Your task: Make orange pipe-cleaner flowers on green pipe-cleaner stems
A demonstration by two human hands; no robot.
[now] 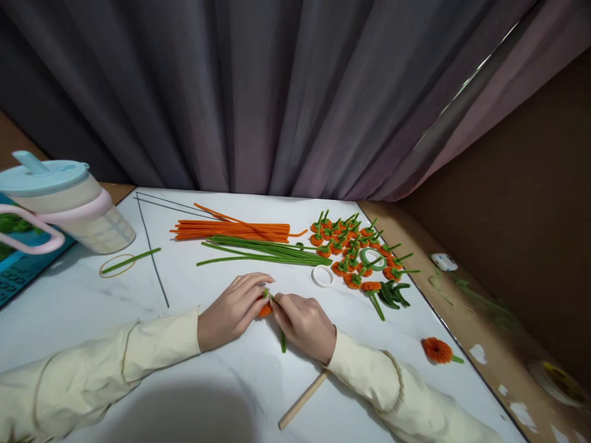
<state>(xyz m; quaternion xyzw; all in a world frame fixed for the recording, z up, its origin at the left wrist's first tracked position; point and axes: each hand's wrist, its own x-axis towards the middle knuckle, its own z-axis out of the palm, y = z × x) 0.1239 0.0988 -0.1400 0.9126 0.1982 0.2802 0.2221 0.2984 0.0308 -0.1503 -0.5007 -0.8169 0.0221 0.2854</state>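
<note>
Close together over the white table, both hands work on one small orange pipe-cleaner flower (265,309). My left hand (236,309) has its fingers closed on the flower from the left. From the right, my right hand (302,323) pinches a green pipe cleaner (283,342) at the flower, one end hanging below the fingers. Where the two join is mostly covered by my fingertips. Beyond my hands lie a bundle of green pipe cleaners (272,251) and a bundle of orange pipe cleaners (231,231). A wooden stick (302,401) lies beside my right wrist.
Several finished orange flowers (353,280) with green stems cluster at the back right, around a tape roll (373,259). Near them are a white ring (322,276) and dark green leaves (394,294). A single flower (438,350) lies by the right edge. A lidded cup (87,215) stands left.
</note>
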